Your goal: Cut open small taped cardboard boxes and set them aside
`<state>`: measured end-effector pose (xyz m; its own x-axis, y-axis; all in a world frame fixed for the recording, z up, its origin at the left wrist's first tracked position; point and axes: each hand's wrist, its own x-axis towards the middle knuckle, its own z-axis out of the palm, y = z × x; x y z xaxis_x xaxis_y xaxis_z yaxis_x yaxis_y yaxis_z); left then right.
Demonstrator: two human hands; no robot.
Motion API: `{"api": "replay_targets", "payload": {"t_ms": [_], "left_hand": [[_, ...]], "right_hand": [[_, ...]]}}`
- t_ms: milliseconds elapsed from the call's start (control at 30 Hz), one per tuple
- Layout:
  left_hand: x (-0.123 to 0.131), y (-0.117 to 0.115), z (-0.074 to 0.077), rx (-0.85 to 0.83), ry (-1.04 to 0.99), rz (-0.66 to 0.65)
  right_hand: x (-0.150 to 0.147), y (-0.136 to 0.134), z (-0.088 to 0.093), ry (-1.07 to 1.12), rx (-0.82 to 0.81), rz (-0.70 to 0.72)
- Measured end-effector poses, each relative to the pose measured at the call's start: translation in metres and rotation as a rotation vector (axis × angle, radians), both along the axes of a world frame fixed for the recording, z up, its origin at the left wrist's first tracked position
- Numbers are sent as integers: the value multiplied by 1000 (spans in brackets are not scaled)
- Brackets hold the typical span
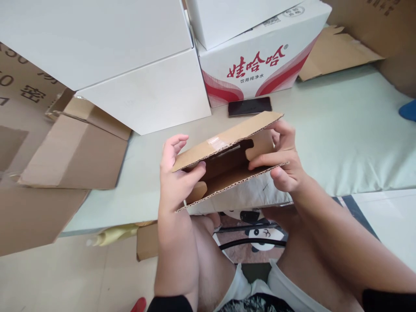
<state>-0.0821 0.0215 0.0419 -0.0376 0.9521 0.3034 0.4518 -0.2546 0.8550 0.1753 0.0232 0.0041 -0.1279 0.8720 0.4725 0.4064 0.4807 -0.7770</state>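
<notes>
A small cardboard box (242, 132) is at the middle of the frame, held up in front of the pale green cloth (334, 134) with its open mouth toward the viewer. It is tilted, its right end higher than its left. A strip of clear tape (217, 142) crosses the front edge of its upper panel, and two side flaps stand inside the mouth, one at each end.

The left hand (173, 177) has its grip closed on the left end of the upper panel, fingers on the outside and thumb within the opening. The right hand (287, 158) grips the right end: one finger reaches into the opening along the lower panel, the thumb is outside below it, and the other fingers are by the upper panel's corner.

Just beyond the box, at upper centre, a dark phone (250, 106) lies on the cloth, right by a white carton with red lettering (253, 84). Two plain white boxes (146, 95) are stacked at upper left. Brown cartons (81, 151) fill the left side, and a flattened piece of cardboard (344, 52) lies at upper right. A blue object (408, 110), cut off by the frame, shows at the right edge; what it is, I cannot tell.
</notes>
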Motion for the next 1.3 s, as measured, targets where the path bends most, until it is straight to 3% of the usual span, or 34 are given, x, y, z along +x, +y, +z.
{"api": "replay_targets", "payload": {"t_ms": [133,233,600,833,1000,1167,1300], "left_hand": [[0,-1,4,-53,-24,11],[-1,-2,7,-76,-23,13],[-10,4,0,-53,-105,-24],[-10,6,0,-55,-148,-76],[-2,5,2,-112,-198,-125],[4,3,2,-116,-143,-150],[1,1,2,-22,0,-155]], "right_hand": [[-2,5,-7,38,432,109],[-3,8,-11,71,564,142],[-3,7,-11,113,443,157],[-3,-4,1,-106,555,122],[1,-5,-2,-185,556,106],[6,1,-10,-157,551,112],[8,0,-11,-191,578,70]]}}
